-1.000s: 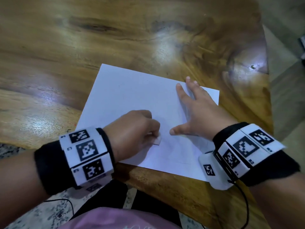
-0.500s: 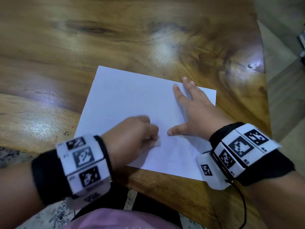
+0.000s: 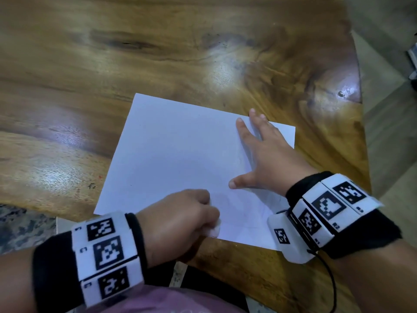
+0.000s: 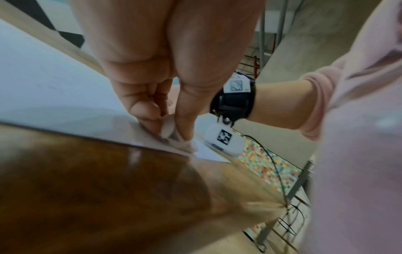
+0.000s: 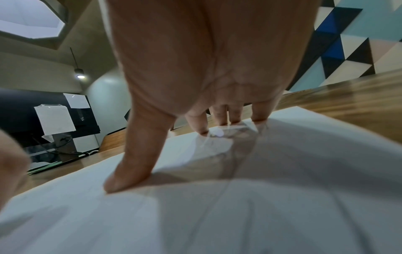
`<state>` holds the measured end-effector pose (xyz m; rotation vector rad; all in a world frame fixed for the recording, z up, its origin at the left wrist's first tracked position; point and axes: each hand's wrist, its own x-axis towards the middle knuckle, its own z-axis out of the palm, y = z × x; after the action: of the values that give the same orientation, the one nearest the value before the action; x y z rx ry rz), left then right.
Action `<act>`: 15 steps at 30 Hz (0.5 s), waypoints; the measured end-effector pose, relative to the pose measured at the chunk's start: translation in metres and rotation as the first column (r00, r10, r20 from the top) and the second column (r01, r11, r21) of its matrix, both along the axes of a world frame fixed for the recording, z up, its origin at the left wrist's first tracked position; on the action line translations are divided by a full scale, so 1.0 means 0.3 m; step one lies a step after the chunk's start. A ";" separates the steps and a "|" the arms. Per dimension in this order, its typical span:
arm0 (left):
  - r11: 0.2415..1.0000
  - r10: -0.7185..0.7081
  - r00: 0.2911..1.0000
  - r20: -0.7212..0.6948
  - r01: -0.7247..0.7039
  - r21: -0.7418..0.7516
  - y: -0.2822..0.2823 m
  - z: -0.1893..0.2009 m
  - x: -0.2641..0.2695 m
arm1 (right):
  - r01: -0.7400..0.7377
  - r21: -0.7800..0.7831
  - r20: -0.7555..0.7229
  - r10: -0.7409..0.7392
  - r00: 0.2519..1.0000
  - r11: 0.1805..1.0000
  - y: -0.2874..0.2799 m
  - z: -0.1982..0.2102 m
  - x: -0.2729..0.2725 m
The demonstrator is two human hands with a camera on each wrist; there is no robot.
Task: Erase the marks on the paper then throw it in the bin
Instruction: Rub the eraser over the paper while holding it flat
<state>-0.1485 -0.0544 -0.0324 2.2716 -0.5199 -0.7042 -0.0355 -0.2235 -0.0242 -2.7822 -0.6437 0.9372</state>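
Observation:
A white sheet of paper (image 3: 180, 159) lies flat on the wooden table, with faint pencil lines near its front right part. My left hand (image 3: 180, 220) pinches a small white eraser (image 3: 214, 230) and presses it on the paper close to the front edge; in the left wrist view the eraser (image 4: 167, 128) sits between thumb and fingertips. My right hand (image 3: 266, 154) lies flat on the paper's right side, fingers spread and straight, holding the sheet down. The right wrist view has the thumb (image 5: 130, 165) and fingertips (image 5: 200, 127) pressing the paper (image 5: 261, 206). No bin is in view.
The glossy wooden table (image 3: 158, 53) stretches far and left of the paper; its rounded right edge (image 3: 358, 98) drops to a grey floor. The front edge (image 3: 259, 279) is just under my wrists, above patterned flooring.
My left hand with the eraser has slid toward me, from the middle of the sheet to its front edge. The right hand has stayed flat on the paper.

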 end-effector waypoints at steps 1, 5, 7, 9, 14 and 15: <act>1.000 0.017 1.000 0.014 -0.017 0.004 0.005 0.002 0.017 | -0.002 -0.001 0.002 0.003 1.000 1.000 0.000 0.000 0.000; 0.986 0.154 0.967 0.201 -0.163 0.027 0.026 -0.005 0.112 | 0.000 -0.003 0.007 0.000 1.000 1.000 0.001 -0.003 -0.001; 0.990 0.130 0.974 0.184 -0.139 0.037 0.024 -0.003 0.100 | 0.005 -0.001 0.004 -0.005 1.000 1.000 0.002 -0.003 0.001; 0.997 0.057 0.991 0.121 -0.064 0.052 0.015 0.006 0.050 | 0.007 -0.001 0.001 -0.007 1.000 1.000 0.000 -0.002 0.001; 0.998 0.033 0.999 0.033 -0.035 0.059 0.008 0.013 0.046 | 0.010 -0.004 0.003 -0.010 1.000 1.000 0.000 0.000 -0.001; 0.996 0.055 0.996 0.077 -0.060 0.065 0.009 0.011 0.071 | 0.009 -0.002 0.004 -0.009 1.000 1.000 0.000 0.000 -0.001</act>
<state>-0.1273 -0.0518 -0.0290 2.3731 -0.4710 -0.6183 -0.0358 -0.2234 -0.0243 -2.7877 -0.6302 0.9311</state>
